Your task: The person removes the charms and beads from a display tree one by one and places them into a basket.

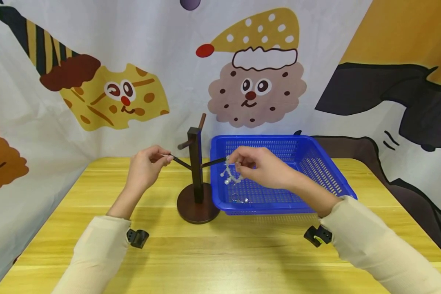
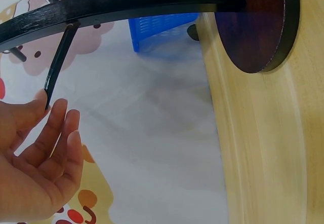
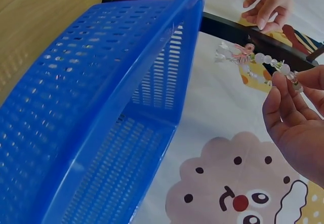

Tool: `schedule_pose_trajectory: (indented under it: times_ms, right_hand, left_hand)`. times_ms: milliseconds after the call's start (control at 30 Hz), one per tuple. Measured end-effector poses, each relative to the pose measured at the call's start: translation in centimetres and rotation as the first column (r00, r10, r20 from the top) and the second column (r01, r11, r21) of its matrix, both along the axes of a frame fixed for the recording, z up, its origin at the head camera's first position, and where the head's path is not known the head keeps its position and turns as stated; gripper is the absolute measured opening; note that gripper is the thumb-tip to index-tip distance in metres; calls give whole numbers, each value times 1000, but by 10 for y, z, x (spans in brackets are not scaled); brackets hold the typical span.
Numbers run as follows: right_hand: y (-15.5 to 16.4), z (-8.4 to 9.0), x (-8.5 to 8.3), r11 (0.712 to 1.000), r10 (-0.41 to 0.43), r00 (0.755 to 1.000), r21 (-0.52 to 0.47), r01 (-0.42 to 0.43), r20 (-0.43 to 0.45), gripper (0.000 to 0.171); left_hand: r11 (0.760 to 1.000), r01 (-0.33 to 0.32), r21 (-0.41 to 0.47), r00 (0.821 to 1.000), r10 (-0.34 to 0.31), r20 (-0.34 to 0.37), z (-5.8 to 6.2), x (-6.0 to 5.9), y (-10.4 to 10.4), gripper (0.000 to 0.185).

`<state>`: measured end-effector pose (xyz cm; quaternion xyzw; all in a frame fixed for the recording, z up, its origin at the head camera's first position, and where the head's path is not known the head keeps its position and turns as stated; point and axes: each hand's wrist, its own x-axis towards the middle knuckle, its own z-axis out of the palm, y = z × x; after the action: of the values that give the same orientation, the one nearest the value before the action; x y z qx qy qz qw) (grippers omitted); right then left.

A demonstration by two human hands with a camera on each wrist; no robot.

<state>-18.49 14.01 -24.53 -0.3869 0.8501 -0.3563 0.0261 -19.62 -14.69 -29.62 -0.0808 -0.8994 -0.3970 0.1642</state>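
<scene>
A dark wooden stand point(image 1: 196, 171) with a round base and several slanting pegs stands left of the blue basket. Its left peg point(image 2: 58, 64) has its tip pinched between the thumb and forefinger of my left hand point(image 1: 145, 165); the other fingers are loosely bent. With thumb and fingertips, my right hand point(image 1: 259, 165) pinches a bracelet point(image 3: 263, 59) of pale beads with clear and pink charms. The bracelet dangles at the tip of the right peg point(image 1: 213, 162), over the basket's left side. Whether its loop goes around that peg, I cannot tell.
The blue perforated basket point(image 1: 279, 207) sits right of the stand, close to its base. Small shiny pieces of jewelry point(image 1: 240, 199) lie inside, near the front left corner. Behind the wooden table point(image 1: 213, 261) hangs a cloth point(image 1: 183, 81) with cartoon prints.
</scene>
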Motion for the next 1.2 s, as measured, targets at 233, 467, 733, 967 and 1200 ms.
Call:
schedule_pose_trajectory:
  times_ms: [233, 467, 733, 967, 1200]
  right_hand:
    - [12, 1, -3, 999, -40, 999, 17, 40, 5, 19]
    - [29, 1, -4, 996, -78, 997, 39, 78, -24, 18]
    - [46, -2, -4, 990, -131, 991, 58, 131, -13, 21]
    - [57, -11, -3, 988, -144, 990, 60, 144, 6, 21]
    - [62, -25, -3, 987, -147, 988, 65, 144, 48, 19]
  left_hand:
    - [1000, 0, 2, 1000, 0, 4, 0, 0, 0, 16]
    - [1000, -1, -1, 1000, 1, 13, -1, 0, 1, 18]
    - [1000, -1, 2, 1000, 1, 19, 0, 1, 1, 18]
    - [1000, 2, 0, 1000, -2, 13, -1, 0, 0, 17]
    - [1000, 5, 1, 1000, -5, -2, -2, 0, 0, 17]
